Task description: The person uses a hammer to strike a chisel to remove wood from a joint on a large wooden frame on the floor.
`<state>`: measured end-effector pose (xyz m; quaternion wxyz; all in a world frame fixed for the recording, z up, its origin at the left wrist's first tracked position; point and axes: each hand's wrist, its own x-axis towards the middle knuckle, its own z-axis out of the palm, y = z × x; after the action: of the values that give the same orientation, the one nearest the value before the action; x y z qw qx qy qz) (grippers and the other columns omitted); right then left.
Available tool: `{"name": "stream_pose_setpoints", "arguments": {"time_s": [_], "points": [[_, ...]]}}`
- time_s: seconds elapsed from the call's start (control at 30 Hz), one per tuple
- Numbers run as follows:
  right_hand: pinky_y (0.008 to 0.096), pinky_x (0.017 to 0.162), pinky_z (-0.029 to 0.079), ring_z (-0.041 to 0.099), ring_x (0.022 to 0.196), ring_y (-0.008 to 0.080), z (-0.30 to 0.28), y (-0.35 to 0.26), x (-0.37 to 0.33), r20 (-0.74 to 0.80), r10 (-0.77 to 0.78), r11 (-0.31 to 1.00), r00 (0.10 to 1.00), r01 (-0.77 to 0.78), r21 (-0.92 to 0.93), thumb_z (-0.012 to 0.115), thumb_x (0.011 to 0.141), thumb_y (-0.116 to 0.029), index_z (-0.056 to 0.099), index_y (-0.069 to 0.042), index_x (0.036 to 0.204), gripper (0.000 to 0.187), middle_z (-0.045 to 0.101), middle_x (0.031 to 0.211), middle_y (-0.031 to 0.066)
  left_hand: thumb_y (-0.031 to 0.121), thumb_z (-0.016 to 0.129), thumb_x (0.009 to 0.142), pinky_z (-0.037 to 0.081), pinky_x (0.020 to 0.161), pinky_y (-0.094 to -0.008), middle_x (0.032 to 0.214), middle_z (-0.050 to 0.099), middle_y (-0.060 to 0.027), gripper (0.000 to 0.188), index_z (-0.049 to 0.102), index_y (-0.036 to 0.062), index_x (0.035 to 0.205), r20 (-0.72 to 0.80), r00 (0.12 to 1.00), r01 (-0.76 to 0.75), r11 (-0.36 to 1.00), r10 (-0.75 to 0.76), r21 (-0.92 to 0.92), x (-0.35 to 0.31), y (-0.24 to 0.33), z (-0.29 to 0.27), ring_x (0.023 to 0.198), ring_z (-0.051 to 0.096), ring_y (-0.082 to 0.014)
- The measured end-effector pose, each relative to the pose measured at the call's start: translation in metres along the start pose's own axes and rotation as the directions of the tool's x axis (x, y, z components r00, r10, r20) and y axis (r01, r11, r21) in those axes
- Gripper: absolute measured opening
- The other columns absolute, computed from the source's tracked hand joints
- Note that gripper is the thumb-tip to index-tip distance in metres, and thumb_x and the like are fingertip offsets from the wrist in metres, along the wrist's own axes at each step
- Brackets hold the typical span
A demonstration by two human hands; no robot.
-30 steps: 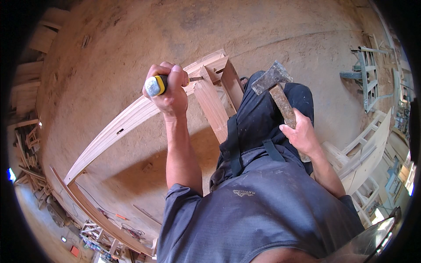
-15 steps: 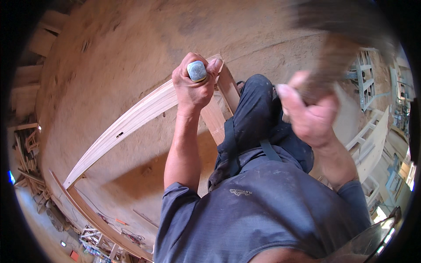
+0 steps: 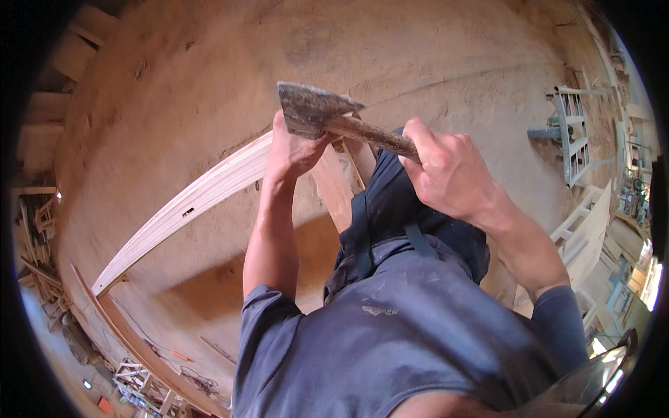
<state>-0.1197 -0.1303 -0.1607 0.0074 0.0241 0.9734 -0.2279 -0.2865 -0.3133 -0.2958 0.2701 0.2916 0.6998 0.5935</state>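
My right hand point(image 3: 453, 171) grips the wooden handle of a hatchet point(image 3: 313, 111), whose broad, worn steel head lies over the top of my left fist. My left hand point(image 3: 293, 155) stays wrapped round a chisel; the hatchet head hides its grey butt end, and its blade does not show. Under my left fist is the corner of a wooden frame: a long pale rail point(image 3: 202, 191) with a small slot runs off to the lower left, and a reddish board point(image 3: 333, 182) meets it near my knee.
A brown timber point(image 3: 136, 345) crosses the rail's far end at lower left. Cables and an orange-handled item point(image 3: 181, 355) lie beyond it. A grey metal frame point(image 3: 573, 136) and pale wooden frames point(image 3: 585, 219) stand at right; scrap wood point(image 3: 35, 230) is piled at left.
The hatchet, blurred and raised at upper right before, has come down leftward onto the chisel's top. My right hand has moved left with it; my left hand keeps its grip.
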Motion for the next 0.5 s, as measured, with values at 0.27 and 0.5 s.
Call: {"name": "stream_pose_setpoints", "arguments": {"time_s": [0.27,0.5], "points": [[0.0463,0.060,0.051,0.065,0.072,0.0460,0.006,-0.003,-0.002,-0.020,0.066,0.997,0.998,-0.067,-0.034,0.069,0.086,-0.003,0.052,-0.002,0.104,0.025,0.063,0.077,0.0228,0.008,0.085,0.080,0.055,0.069,-0.0299,0.081,0.074,-0.0049,0.018,0.074,0.0005,0.093,-0.126,0.991,0.034,0.999,-0.035,-0.005,-0.002,0.017,0.008,0.075,0.066,-0.0132],[0.0496,0.061,0.050,0.064,0.072,0.0477,0.013,0.028,-0.041,0.053,0.333,0.905,0.941,-0.335,0.261,0.071,0.085,-0.008,0.054,0.002,0.102,0.026,0.061,0.072,0.0264,-0.004,0.071,0.085,0.042,0.055,-0.0290,0.067,0.057,-0.0042,0.021,0.057,0.0021,0.071,-0.358,0.912,-0.329,0.876,0.198,-0.353,-0.023,-0.009,-0.011,0.060,0.051,-0.0124]]}}
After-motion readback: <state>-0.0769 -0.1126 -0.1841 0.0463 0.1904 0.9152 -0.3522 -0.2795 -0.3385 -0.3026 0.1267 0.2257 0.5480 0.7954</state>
